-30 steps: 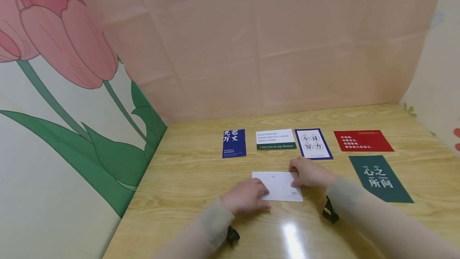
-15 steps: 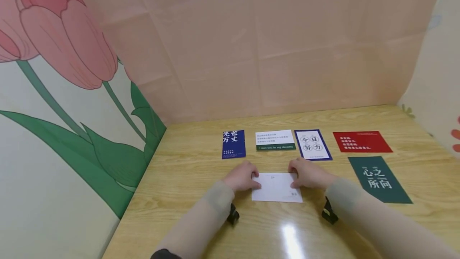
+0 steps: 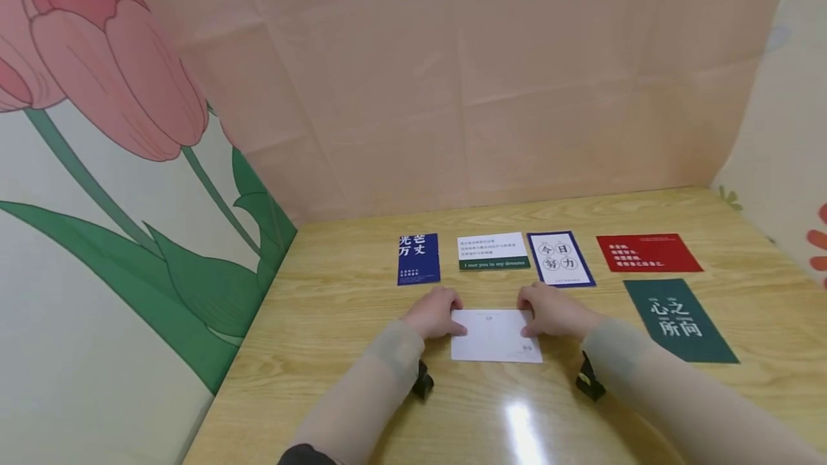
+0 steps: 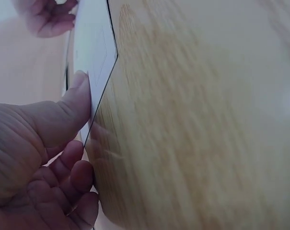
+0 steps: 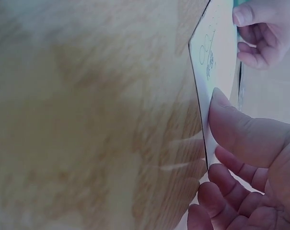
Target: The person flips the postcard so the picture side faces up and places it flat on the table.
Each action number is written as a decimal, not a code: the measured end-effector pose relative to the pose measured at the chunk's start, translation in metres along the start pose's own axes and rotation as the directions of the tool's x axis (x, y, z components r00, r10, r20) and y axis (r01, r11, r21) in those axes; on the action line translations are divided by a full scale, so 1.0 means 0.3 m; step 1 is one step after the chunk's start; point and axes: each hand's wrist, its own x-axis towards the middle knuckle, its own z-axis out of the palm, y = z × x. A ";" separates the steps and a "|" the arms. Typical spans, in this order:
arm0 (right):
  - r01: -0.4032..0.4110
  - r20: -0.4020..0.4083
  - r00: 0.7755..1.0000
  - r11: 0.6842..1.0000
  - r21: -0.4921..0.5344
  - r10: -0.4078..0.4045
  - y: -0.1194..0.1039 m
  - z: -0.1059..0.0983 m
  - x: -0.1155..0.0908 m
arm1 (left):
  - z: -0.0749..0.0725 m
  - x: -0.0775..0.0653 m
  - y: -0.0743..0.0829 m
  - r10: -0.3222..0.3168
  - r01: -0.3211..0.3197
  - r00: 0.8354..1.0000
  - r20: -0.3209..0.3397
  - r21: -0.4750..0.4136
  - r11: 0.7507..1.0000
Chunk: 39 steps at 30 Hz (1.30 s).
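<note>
A white card (image 3: 494, 339) with small print lies on the wooden table between both hands. My left hand (image 3: 434, 311) pinches its left edge, the thumb on the printed face and the fingers curled at the edge. At the opposite edge my right hand (image 3: 557, 309) grips in the same way, its thumb (image 5: 231, 117) pressing the face. In the left wrist view the card (image 4: 94, 52) appears nearly edge-on, close to the tabletop. Whether any fingertips reach underneath is hard to tell.
Behind the hands lie a blue card (image 3: 418, 260), a white and green card (image 3: 493, 244) and a blue-bordered card (image 3: 561, 257). Farther right are a red card (image 3: 648, 254) and a dark green card (image 3: 681, 321). A pink sheet (image 3: 452, 92) covers the back wall.
My left hand has moved from the white card's lower left part up and outward to its left edge, pinching it there. My right hand has stayed at the right edge.
</note>
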 end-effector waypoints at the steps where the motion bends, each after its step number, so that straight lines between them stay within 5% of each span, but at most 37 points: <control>1: -0.002 0.002 1.000 1.000 0.003 0.002 -0.001 -0.001 0.001 | 0.001 0.002 -0.001 -0.005 0.005 1.000 0.000 0.000 1.000; 14: -0.007 0.006 1.000 1.000 0.015 0.006 -0.009 -0.004 -0.002 | 0.005 0.000 0.005 -0.033 0.033 0.999 0.005 -0.001 0.999; 31: -0.014 0.008 1.000 0.998 0.056 0.013 -0.005 -0.003 0.004 | 0.016 -0.004 -0.001 0.005 -0.005 1.000 -0.009 0.014 1.000; 39: -0.036 0.012 0.999 0.992 0.120 0.035 0.001 0.011 0.011 | 0.010 -0.018 0.006 -0.020 0.018 0.999 -0.031 -0.071 0.997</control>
